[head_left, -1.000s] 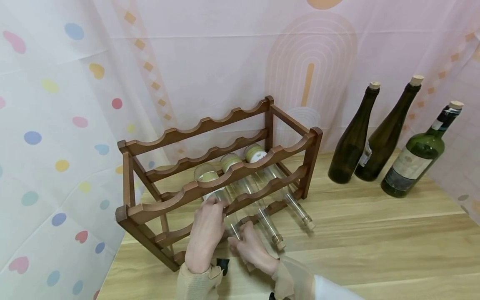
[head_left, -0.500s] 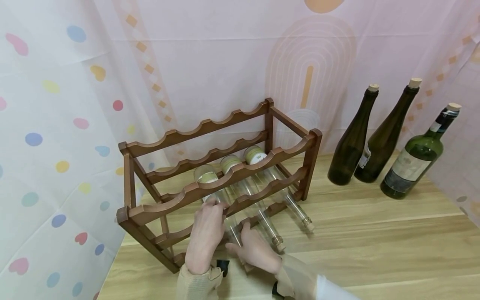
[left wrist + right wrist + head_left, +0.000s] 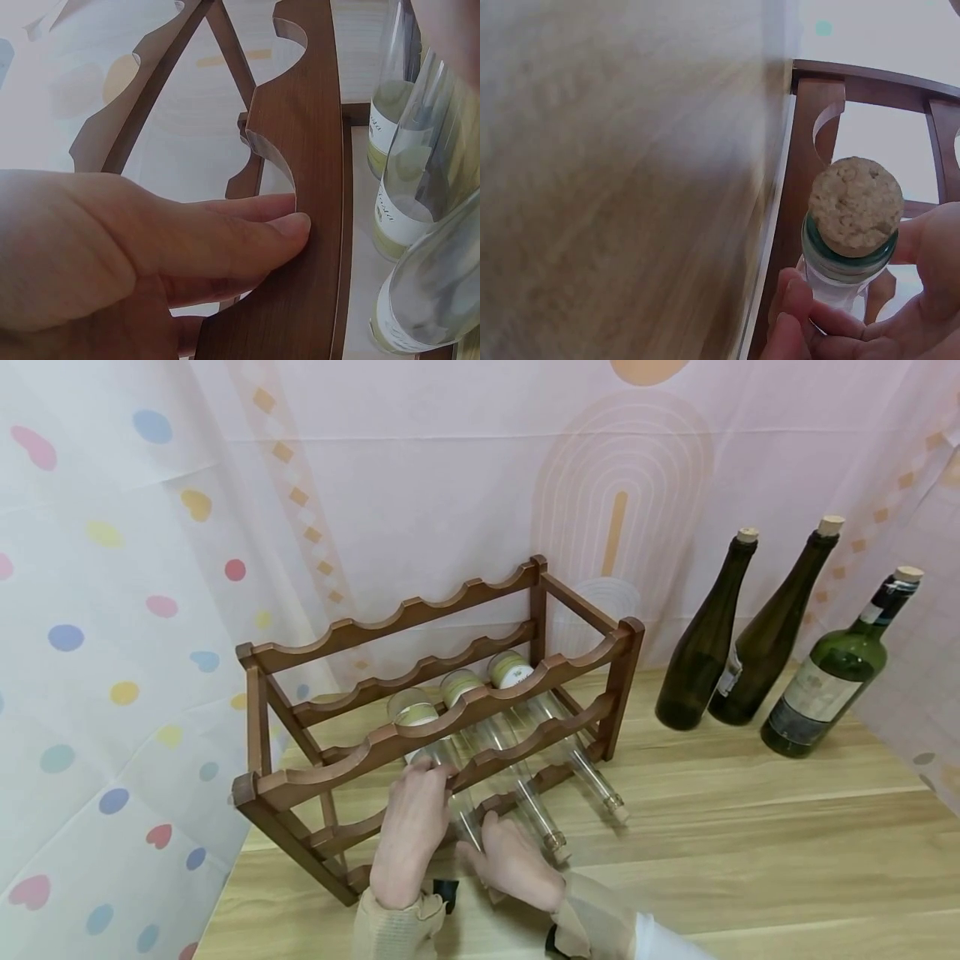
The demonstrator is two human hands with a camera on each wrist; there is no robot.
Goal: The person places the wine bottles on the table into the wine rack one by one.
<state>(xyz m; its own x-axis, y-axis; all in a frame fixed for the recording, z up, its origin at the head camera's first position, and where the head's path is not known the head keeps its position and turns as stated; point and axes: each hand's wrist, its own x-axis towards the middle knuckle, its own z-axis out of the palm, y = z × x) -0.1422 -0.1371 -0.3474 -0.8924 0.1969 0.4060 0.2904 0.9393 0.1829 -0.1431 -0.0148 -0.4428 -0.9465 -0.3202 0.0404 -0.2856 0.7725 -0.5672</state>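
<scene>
L hand grip [image 3: 411, 827], 7 o'clock: pinching scalloped rail [image 3: 319, 112] of brown wooden rack [image 3: 375, 752]; best hold firm vs. wobble. Corked clear glass bottle [image 3: 463, 814]: lying in rack, neck out toward 5 o'clock. R hand grip [image 3: 513, 864], 6 o'clock: curled round neck; prob. best guide gently, no knocks vs. two similar bottles [image 3: 491, 731] toward 2 o'clock.

The rack [image 3: 468, 706] is reddish brown. Inside it, clear bottles [image 3: 497, 732] wear white and yellow-green labels [image 3: 401, 214]; one cork [image 3: 856, 204] is speckled tan. Right of the rack are two dark olive bottles [image 3: 701, 647] and a brighter green bottle [image 3: 851, 653]. Behind it, pale pink cloth [image 3: 435, 510] carries peach arches and orange diamonds; left of it, white cloth [image 3: 150, 652] has multicoloured dots.
</scene>
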